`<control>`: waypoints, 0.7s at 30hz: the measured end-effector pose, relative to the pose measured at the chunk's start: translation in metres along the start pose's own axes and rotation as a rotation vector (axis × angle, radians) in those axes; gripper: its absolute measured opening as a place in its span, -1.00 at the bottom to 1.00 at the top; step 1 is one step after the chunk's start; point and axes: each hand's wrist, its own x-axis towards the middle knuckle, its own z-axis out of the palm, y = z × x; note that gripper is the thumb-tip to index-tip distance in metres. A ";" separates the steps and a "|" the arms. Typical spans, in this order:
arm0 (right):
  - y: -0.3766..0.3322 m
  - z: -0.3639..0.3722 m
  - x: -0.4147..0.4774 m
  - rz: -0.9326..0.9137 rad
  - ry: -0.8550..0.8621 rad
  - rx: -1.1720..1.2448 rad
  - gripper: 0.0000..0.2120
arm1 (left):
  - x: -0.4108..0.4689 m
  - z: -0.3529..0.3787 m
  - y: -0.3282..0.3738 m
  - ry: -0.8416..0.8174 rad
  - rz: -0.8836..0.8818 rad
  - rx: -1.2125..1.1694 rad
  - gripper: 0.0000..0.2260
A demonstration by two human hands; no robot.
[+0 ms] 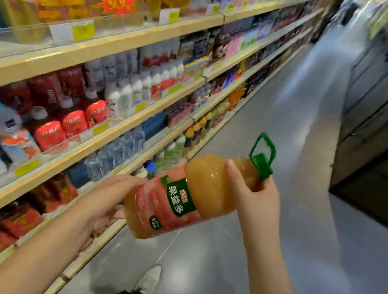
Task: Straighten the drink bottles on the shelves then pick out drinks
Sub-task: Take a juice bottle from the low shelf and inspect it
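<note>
Juice bottle (pixel 187 197) is being held out over the aisle floor (pixel 271 262), clear of the shelves (pixel 103 129), lying tilted: long axis running from base at lower left to green handled cap (pixel 263 158) at upper right. Left hand (pixel 107 199) is cupping the base, fingers wrapped round it. Right hand (pixel 253 198) is closing round the neck. Contents cloudy orange, label pink with green band. Judged a picked drink.

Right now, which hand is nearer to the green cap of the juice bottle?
Right. The right hand grips the juice bottle at its neck, just below the green cap. The left hand supports the bottom end, far from the cap.
</note>
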 end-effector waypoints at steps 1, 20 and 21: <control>0.000 -0.002 0.018 0.014 0.021 0.000 -0.34 | 0.022 0.008 0.010 -0.030 0.000 0.011 -0.67; 0.034 -0.063 0.311 0.157 0.332 0.039 -0.34 | 0.302 0.186 0.174 -0.292 -0.073 0.175 -0.86; 0.039 -0.068 0.328 0.155 0.328 0.039 -0.33 | 0.314 0.197 0.180 -0.286 -0.076 0.178 -0.85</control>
